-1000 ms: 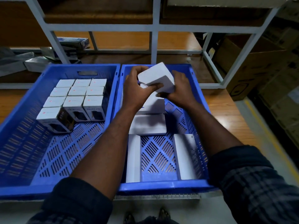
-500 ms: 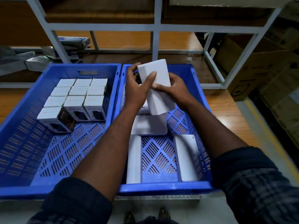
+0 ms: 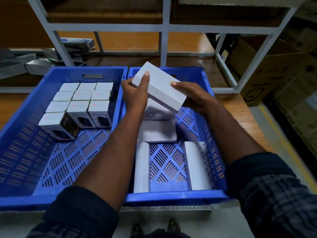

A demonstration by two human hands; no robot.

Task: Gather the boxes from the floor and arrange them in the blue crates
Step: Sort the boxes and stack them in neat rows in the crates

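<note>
While the white box had stood steeply on end between the hands half a second earlier, it was now seen swung to a slant and lifted. It was held above the far half of the right crate, its far corner raised over that crate's far wall. The left hand was curled round the box's far-left end, with the thumb laid on the top face and the fingers hidden beneath; earlier the thumb had been spread across the front face. The right hand was clamped on the box's right long edge, one fingertip shown on top and the rest wrapped underneath. Whether the box's low corner touched anything below could not be told. Inside the right crate, four other boxes were left unchanged: one under the held box, one flat at the middle, one along the left wall, one near the right wall. Against the right crate's left side stood the left crate, with small printed boxes packed in rows in its far part.
</note>
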